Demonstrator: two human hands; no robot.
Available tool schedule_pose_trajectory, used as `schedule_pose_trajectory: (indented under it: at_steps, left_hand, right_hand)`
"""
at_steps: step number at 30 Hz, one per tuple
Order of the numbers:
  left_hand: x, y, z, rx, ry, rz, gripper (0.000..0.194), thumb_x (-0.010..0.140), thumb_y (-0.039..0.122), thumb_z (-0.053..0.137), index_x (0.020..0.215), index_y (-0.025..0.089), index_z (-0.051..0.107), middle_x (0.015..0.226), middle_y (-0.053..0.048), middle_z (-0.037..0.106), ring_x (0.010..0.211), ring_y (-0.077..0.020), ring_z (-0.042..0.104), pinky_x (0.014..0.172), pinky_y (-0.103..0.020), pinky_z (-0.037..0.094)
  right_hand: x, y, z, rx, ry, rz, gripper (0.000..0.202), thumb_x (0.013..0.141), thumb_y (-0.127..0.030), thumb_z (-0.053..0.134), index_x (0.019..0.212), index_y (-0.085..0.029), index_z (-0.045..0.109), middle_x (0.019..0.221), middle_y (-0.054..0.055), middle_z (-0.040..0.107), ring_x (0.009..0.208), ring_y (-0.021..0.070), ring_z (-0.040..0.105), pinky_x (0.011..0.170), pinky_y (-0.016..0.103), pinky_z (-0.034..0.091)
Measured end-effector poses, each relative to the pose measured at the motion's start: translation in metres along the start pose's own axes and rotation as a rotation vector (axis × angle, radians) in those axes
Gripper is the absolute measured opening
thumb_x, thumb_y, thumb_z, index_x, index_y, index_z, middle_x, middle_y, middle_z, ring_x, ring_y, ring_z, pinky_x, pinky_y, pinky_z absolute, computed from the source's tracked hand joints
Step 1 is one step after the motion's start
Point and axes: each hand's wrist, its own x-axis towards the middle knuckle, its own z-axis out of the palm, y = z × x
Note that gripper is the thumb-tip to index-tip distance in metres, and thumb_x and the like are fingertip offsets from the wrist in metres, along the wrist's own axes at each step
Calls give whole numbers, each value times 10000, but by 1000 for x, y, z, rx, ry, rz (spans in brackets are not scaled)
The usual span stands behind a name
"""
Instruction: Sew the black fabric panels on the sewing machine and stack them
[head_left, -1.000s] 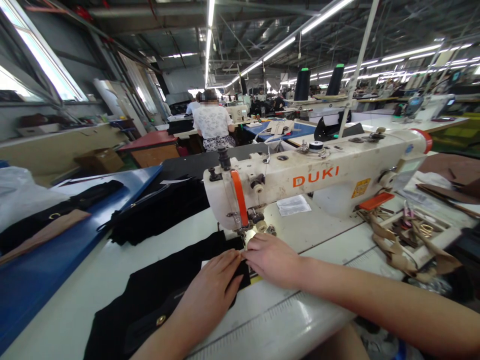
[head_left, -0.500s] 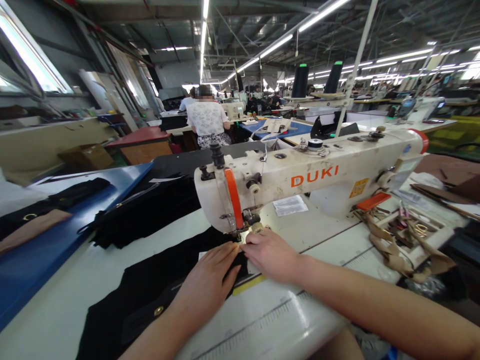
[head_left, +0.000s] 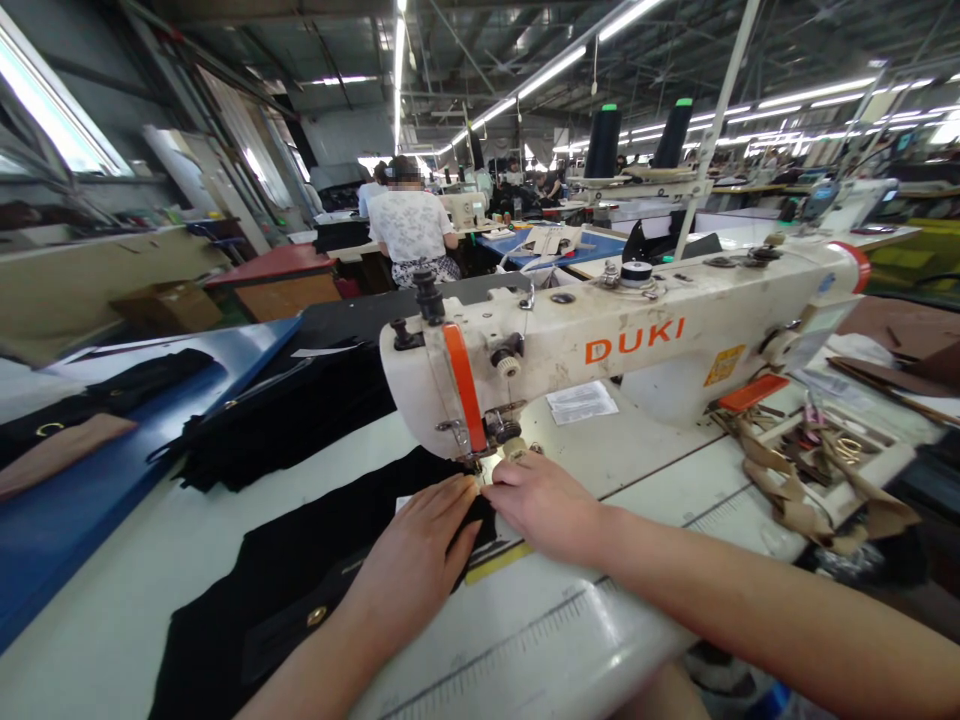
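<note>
A piece of black fabric (head_left: 300,530) with a brass-coloured eyelet lies on the bed of a white sewing machine (head_left: 555,345). My left hand (head_left: 416,545) rests on the fabric with its fingers stretched toward the presser foot (head_left: 478,468). Close to its fingertips, my right hand (head_left: 544,505) has its fingers curled and pressed together at the fabric's edge, just beside the needle. The fingertips hide most of the cloth there. A lamp lights the needle area.
A tray (head_left: 874,475) with brass rings, small tools and brown strips stands at the right. More black fabric (head_left: 285,410) lies behind on the left, beside a blue table (head_left: 150,440). A thread stand (head_left: 720,120) rises behind the machine. A person (head_left: 412,230) sits farther back.
The view has shifted slightly. Both hands stay beside the needle in nearly the same pose, and the black fabric shows no clear movement.
</note>
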Motion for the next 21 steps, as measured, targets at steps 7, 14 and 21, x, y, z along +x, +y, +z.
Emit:
schedule_pose_trajectory:
  at_steps: [7,14,21]
  left_hand:
    - [3,0,-2,16,-2,22,403,960,335,391,1200,119,631,1226,-134,664,1135,-259,620,981,-447,509]
    - [10,-11,2,61,-22,9,437,955,373,401,1195,95,638,1234,-156,656,1142,-284,616,977,-461,510]
    - [10,-17,5,41,-19,3,412,947,353,425,1216,118,632,1240,-152,654,1157,-290,609,989,-482,493]
  right_hand:
    - [1,1,2,11,-15,-3,171,948,-169,506,856,-133,644,842,62,593,806,195,489,754,322,399]
    - [1,2,3,0,-4,13,115,914,-157,548,841,-134,633,851,62,593,821,197,495,751,321,403]
    - [-2,1,3,-2,53,22,182,925,-152,511,791,-149,634,805,56,591,795,193,488,755,313,400]
